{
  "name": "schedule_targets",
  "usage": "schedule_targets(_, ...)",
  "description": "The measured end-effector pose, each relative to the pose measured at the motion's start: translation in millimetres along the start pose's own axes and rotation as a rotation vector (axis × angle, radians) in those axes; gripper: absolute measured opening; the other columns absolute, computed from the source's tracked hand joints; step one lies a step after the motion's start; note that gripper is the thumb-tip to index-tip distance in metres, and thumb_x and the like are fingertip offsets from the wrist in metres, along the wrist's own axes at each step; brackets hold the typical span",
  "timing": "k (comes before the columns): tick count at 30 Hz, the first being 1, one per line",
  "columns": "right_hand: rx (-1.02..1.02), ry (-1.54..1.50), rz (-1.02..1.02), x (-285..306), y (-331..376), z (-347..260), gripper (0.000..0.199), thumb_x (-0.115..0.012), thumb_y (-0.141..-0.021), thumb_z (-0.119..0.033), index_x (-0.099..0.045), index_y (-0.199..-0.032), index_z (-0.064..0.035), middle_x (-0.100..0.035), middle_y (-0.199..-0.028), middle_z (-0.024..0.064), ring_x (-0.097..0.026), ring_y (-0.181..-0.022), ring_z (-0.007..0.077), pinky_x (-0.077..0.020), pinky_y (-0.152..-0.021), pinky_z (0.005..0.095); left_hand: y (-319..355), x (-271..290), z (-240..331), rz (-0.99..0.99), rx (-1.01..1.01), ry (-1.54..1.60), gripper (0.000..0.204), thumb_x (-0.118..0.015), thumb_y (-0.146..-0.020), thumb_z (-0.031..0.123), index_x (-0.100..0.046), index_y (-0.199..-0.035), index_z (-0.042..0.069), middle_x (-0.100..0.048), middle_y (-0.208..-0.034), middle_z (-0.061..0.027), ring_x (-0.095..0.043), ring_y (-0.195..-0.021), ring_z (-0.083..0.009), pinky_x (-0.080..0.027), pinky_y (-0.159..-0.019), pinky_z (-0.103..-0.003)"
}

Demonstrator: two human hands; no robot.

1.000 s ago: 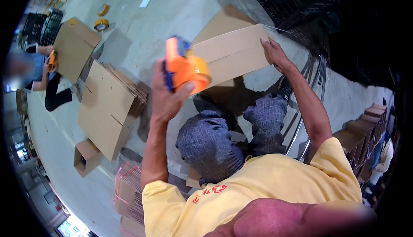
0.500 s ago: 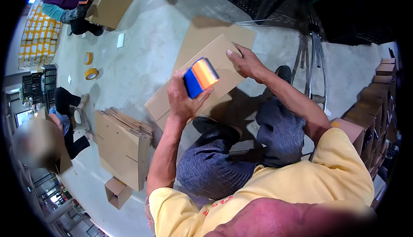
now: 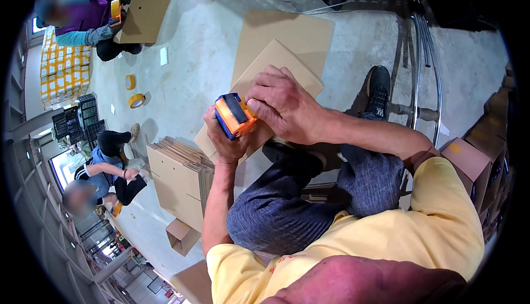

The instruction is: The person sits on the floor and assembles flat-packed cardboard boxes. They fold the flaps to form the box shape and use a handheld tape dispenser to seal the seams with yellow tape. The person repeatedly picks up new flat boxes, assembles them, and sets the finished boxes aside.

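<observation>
My left hand [image 3: 227, 148] is wrapped round an orange and blue tape dispenser [image 3: 234, 115], its dark front edge turned up. My right hand [image 3: 284, 105] is beside it, fingers curled and thumb pressed against the index finger at the dispenser's right edge. Whatever lies between those fingertips is too small to make out. Beneath both hands is a folded cardboard box [image 3: 279, 56], tilted and partly covered by the hands and dispenser. Under its far end, a flat cardboard sheet [image 3: 259, 28] lies on the floor.
Flattened boxes stand in a stack [image 3: 175, 178] on the left, with a small open carton [image 3: 182, 236] nearer. Two tape rolls [image 3: 136, 101] lie farther off. Metal tubing [image 3: 424, 50] and cartons [image 3: 468, 158] line the right. A co-worker holds a cardboard box [image 3: 144, 12] far left.
My right hand has left the box's far right edge and come to the dispenser. The dispenser has turned and shifted slightly left and down. The view has swung a little.
</observation>
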State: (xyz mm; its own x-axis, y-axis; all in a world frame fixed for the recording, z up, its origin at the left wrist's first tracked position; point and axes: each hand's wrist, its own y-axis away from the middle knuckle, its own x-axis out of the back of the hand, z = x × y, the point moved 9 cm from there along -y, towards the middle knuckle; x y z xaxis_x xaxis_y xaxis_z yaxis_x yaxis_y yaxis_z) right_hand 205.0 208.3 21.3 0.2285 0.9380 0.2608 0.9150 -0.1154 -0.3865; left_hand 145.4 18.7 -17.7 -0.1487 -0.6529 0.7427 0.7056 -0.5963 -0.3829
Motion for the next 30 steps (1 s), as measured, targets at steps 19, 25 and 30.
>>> schedule_targets(19, -0.366, -0.659, -0.057, -27, 7, 35, 0.034, -0.057, -0.110, -0.028, -0.070, -0.101, 0.0022, -0.065, -0.093, 0.0066, -0.060, -0.090, 0.0156, -0.0510, -0.088, 0.0343, -3, -4, 10, 0.035, -0.059, 0.041, 0.085, -0.095, -0.072, 0.027, -0.046, -0.136, 0.002, -0.058, -0.111, -0.0189, -0.062, -0.091, -0.0389, -0.051, -0.079, -0.046)
schedule_targets(25, -0.545, -0.753, -0.130, -39, 13, 47, 0.024, -0.062, -0.109, -0.023, -0.067, -0.097, -0.0028, -0.056, -0.085, -0.0067, -0.048, -0.080, 0.0024, -0.0442, -0.071, 0.0242, -3, -5, 10, 0.033, -0.083, 0.015, 0.083, -0.096, -0.071, 0.027, -0.046, -0.134, 0.002, -0.060, -0.109, -0.0191, -0.063, -0.091, -0.0387, -0.052, -0.079, -0.046)
schedule_targets(30, -0.451, -0.475, -0.009, -25, 13, 54, 0.020, -0.063, -0.107, -0.019, -0.064, -0.094, -0.0035, -0.056, -0.082, -0.0047, -0.048, -0.078, 0.0042, -0.0434, -0.068, 0.0254, -9, -8, 20, 0.007, -0.072, 0.036, 0.084, -0.094, -0.075, 0.030, -0.044, -0.137, 0.001, -0.063, -0.113, -0.0221, -0.066, -0.094, -0.0404, -0.054, -0.082, -0.048)
